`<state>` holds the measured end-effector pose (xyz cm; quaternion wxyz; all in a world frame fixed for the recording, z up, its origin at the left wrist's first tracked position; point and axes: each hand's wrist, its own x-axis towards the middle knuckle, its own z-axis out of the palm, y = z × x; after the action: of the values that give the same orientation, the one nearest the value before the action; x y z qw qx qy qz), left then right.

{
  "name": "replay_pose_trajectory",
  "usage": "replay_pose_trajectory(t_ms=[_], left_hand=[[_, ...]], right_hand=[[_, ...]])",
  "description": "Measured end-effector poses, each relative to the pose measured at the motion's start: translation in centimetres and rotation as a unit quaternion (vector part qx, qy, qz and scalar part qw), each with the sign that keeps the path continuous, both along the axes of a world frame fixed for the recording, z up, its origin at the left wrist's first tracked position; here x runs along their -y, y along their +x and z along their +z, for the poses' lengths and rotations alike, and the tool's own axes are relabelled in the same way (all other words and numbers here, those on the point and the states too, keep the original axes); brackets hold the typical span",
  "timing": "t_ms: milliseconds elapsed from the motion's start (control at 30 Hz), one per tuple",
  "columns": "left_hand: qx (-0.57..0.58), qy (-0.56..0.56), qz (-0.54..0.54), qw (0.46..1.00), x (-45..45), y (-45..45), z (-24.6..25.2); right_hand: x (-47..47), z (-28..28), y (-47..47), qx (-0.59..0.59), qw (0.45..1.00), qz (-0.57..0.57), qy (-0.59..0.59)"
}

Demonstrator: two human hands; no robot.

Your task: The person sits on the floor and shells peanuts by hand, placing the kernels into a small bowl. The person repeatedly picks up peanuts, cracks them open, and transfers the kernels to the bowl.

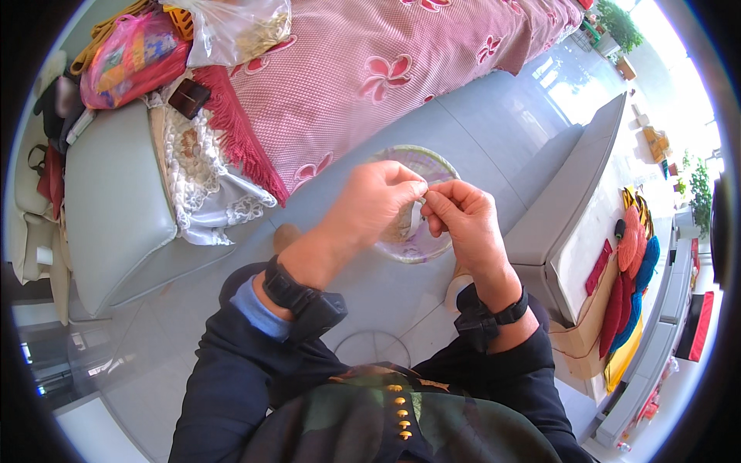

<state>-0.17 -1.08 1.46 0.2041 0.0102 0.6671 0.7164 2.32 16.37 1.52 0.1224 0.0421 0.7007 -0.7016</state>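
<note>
My left hand (376,194) and my right hand (463,214) meet in front of me, thumb and fingertips pinched together. Between them is a tiny piece, mostly covered by the fingers and too small to name. Directly below the hands, a round waste bin (446,157) with a pale green and purple pattern stands on the floor. Light brown scraps (398,228) and something white show inside it, partly hidden by my hands. Both wrists carry black strapped devices.
A sofa or bed under a pink flowered cover (324,75) lies ahead, holding a clear plastic bag (243,35) of beige pieces. A dark brown box (189,98) rests on lace at left. Coloured yarn skeins (628,249) lie on the table (579,254) at right.
</note>
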Motion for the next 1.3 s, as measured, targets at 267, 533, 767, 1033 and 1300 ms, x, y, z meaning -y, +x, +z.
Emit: replay_pose_trajectory(t_ms=[267,533,767,1033,1300], left_hand=[[-0.020,-0.011,0.027,0.999,-0.4,0.2,-0.4],[-0.025,-0.006,0.044,0.999,-0.9,0.8,0.1],[0.003,0.040,0.060,0.997,-0.9,0.8,0.3],[0.026,0.123,0.086,0.988,-1.2,0.9,0.2],[-0.062,-0.005,0.043,0.997,-0.9,0.7,0.5]], right_hand=[[1.0,0.0,1.0,-0.125,0.976,-0.029,0.177],[1.8,-1.8,1.4,-0.301,0.908,-0.058,0.287],[2.4,-1.7,1.6,-0.331,0.887,-0.069,0.315],[2.6,-1.2,1.8,-0.239,0.940,-0.079,0.228],[2.3,-0.1,1.8,-0.154,0.972,-0.058,0.167]])
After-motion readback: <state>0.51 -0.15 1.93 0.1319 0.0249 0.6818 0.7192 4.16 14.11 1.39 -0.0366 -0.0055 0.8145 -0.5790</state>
